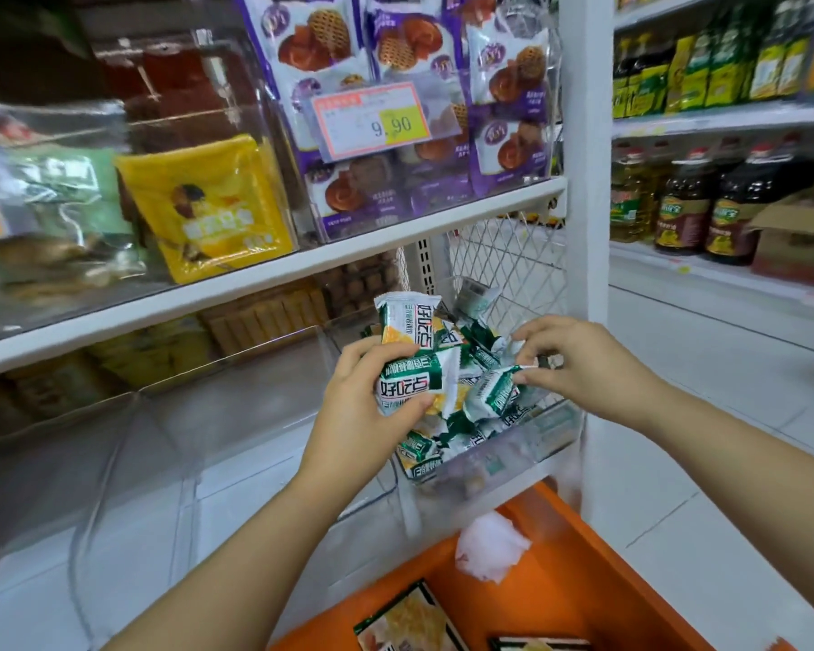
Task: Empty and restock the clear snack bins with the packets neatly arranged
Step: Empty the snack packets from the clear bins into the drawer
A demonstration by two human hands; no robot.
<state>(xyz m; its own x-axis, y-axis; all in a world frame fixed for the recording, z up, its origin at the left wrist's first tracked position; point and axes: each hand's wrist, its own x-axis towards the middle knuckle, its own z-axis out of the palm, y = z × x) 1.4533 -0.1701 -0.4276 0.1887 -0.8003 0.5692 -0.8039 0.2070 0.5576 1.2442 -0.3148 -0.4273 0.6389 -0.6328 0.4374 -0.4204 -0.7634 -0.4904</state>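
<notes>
The left hand (367, 406) is closed around a small stack of green-and-white packets (410, 378), thumb across the front and fingers behind. They are held face-out and squared together, probably so they can go back as one tidy row. The right hand (579, 364) pinches the crimped end of a single packet (496, 392) between thumb and fingertips, apparently lifting it from the loose heap to add to the stack. Both hands work just above the clear bin (541, 439), which sits at the right end of the lower shelf, close against the white upright. The packets inside it lie jumbled at all angles, so the tidying looks unfinished. The packets read 好吃点 in large characters; the smaller print is too blurred to read. Below the bin's front edge, an orange basket (583, 547) holds a crumpled white wad (489, 547) and a couple of other packs, likely stock waiting. On the upper shelf (301, 270), a price tag (372, 119) showing 9.90 hangs on the bin of purple bags (320, 54). A yellow packet (208, 209) stands to their left.
</notes>
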